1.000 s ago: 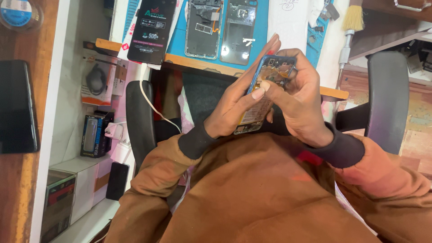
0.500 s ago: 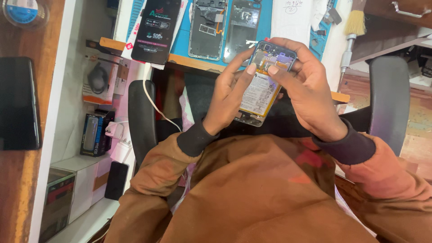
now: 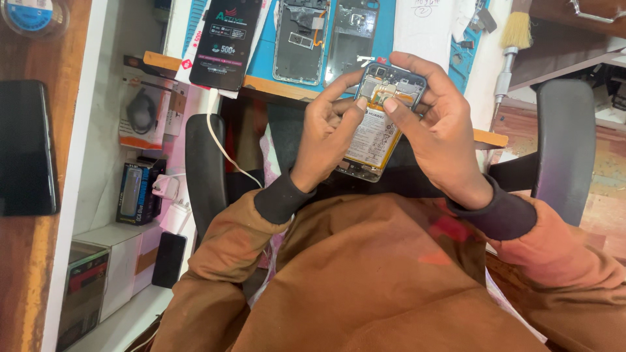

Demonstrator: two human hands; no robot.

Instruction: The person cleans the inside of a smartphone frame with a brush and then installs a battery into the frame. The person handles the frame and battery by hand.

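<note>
Opened phone (image 3: 373,140) between both hands' thumbs

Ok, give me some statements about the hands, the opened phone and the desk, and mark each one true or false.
1. Both the left hand and the right hand hold the opened phone. True.
2. The opened phone lies flat on the blue mat. False: it is held up off the mat, over the lap.
3. A brush lies at the desk's right end. True.
4. The right hand holds the screwdriver. False: the screwdriver lies untouched on the desk.
5. A white cable hangs below the desk edge. True.
</note>
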